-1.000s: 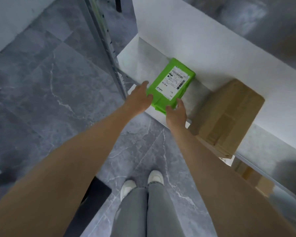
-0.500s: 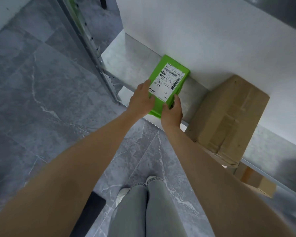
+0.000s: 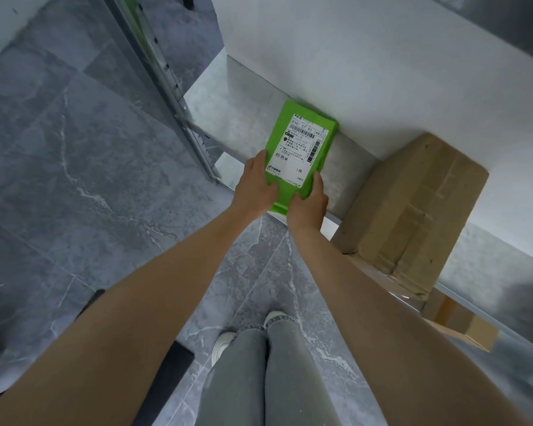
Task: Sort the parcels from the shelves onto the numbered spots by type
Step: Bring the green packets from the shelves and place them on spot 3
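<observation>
**Item: green parcel, two-hand grip**

We are gripping the green parcel (image 3: 302, 155) at its near end, the left hand (image 3: 256, 189) curling round its left edge and the right hand (image 3: 308, 204) round its right corner. It is lying label-up over the metal shelf (image 3: 228, 118), left of a cardboard box (image 3: 413, 204).

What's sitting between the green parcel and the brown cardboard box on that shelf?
Nothing but bare grey shelf, in the head view. The right hand grips the green parcel at that gap's front end; the cardboard box stands apart.
</observation>
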